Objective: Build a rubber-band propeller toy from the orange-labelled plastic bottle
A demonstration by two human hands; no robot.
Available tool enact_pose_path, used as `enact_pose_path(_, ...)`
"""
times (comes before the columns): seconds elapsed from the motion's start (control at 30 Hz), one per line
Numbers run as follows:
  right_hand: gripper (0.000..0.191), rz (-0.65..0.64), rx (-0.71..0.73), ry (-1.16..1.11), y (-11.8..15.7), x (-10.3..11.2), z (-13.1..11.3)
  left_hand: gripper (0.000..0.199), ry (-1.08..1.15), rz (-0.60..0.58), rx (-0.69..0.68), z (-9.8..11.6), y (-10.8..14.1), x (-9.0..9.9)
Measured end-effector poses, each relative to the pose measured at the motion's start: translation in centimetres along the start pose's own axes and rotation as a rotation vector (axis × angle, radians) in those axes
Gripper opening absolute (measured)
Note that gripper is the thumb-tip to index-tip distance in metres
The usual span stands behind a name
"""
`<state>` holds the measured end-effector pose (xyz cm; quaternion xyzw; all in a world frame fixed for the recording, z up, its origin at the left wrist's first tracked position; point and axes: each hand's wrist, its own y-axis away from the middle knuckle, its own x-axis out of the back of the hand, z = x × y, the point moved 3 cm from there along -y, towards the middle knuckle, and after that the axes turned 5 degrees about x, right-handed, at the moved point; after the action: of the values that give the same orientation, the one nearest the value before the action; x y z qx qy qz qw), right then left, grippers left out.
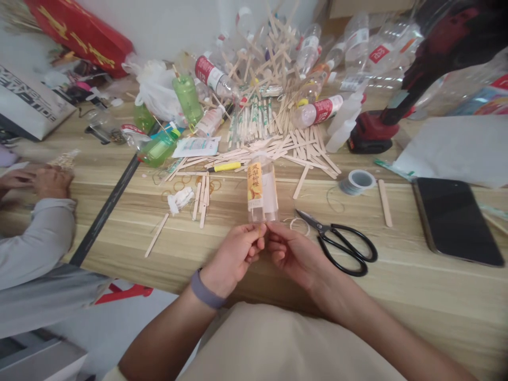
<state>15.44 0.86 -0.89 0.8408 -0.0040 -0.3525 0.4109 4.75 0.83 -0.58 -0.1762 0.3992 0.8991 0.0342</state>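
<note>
A clear plastic bottle (262, 193) with a yellow label lies on the wooden table (408, 296), its near end just beyond my fingertips. My left hand (234, 254), with a grey band at the wrist, has thumb and index finger pinched together. Beside it, my right hand (296, 254) makes a similar pinch, the two sets of fingertips almost touching. Whatever lies between the fingers is too small to make out. Black-handled scissors (325, 230) rest open just right of my right hand, near a small pale ring (299, 226).
Wooden sticks (305, 145) and plastic bottles (186, 98) are heaped at the back. A yellow cutter (227, 166) and white crumpled piece (180, 201) lie left; a wire spool (358, 181), phone (456, 219) and power tool (373, 132) stand right. Another person's hands (51, 180) are far left.
</note>
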Motion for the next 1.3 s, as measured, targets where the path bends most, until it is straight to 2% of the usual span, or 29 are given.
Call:
enact_pose_path(0.3,0.03,-0.055,-0.068,-0.012,0.2,-0.8,0.1,0.037,0.085,-0.074,0.047,-0.5,-0.5,-0.1)
enact_pose_path(0.47,0.028,-0.075,0.012,0.039,-0.1,-0.7,0.2,0.031,0.151,-0.063,0.083,-1.0,-0.8,-0.1)
enact_pose_path(0.6,0.026,-0.048,0.195,0.081,0.1,-0.2,0.6,0.033,0.193,-0.038,0.123,-1.4,-0.7,-0.4)
enact_pose_path(0.73,0.027,-0.004,0.399,0.214,0.6,0.1,0.7,0.023,0.244,-0.026,0.127,-1.0,-0.1,-0.6)
enact_pose_path(0.87,0.021,0.049,0.598,0.441,1.1,0.6,0.2,0.011,0.28,-0.03,0.129,-0.4,0.6,-0.8)
enact_pose_path(1.03,0.01,0.084,0.812,0.71,1.7,1.0,-0.8,0.007,0.299,-0.02,0.149,0.2,1.3,-1.2)
enact_pose_path(1.2,0.017,0.055,1.215,1.189,2.3,0.6,-1.4,0.006,0.319,-0.007,0.176,0.2,1.5,-1.3)
enact_pose_path(1.3,0.017,0.026,1.279,1.245,2.1,0.7,-1.3,0.007,0.337,0.01,0.192,0.0,1.3,-1.1)
